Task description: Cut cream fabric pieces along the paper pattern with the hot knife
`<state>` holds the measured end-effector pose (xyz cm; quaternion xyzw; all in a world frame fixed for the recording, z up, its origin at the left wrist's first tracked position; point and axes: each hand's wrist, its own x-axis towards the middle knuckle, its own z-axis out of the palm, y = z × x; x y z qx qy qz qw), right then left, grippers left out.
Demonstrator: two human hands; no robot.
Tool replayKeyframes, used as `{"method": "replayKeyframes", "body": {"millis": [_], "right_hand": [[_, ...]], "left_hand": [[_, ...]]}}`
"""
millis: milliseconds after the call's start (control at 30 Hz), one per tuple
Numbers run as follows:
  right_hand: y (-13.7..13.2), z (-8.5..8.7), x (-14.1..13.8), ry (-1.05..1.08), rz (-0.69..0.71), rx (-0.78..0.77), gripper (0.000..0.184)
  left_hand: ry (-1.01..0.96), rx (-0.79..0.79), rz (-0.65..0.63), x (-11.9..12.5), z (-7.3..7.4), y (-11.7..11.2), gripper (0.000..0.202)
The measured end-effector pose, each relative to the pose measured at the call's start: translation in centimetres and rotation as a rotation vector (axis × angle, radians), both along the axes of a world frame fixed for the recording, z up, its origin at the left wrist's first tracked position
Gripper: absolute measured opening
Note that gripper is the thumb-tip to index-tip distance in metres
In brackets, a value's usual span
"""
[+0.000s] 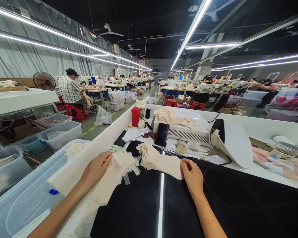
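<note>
My left hand [96,168] is closed, thumb and fingers pinching the top of a cream fabric piece [106,185] that has pale translucent strips along its right edge. That fabric hangs over the left rim of the work surface. To the right, my right hand [192,175] is closed on the right end of a stack of cream fabric pieces [161,160], thumb against fingertips. The stack's left end is fanned into several layers. It rests on the glossy black tabletop [139,211].
Behind the stack are a phone [162,135], a red cup [135,116], a black thread spool [148,113] and a white vented box [186,130] with fabric on top. A white visor cap [229,142] lies right. Blue lidded bin [27,201] at left; people sit farther off.
</note>
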<state>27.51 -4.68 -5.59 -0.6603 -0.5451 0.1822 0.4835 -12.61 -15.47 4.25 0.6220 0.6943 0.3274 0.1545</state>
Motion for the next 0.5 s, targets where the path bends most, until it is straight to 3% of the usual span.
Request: {"method": "replayKeyframes", "body": {"millis": [200,367,500], "right_hand": [[-0.2,0.4,0.0,0.1,-0.012,0.047,0.05],[-1.3,1.6,-0.9,0.202,-0.028,0.116,0.06],[-3.0,3.7,-2.9,0.273,0.186,0.101,0.059]], "left_hand": [[-0.215,-0.002,-0.06,4.0,1.8,-3.8,0.049],[-0.55,-0.135,-0.272,7.2,0.4,-6.4,0.045],[-0.655,-0.182,-0.341,8.6,-0.8,-7.0,0.04]]}}
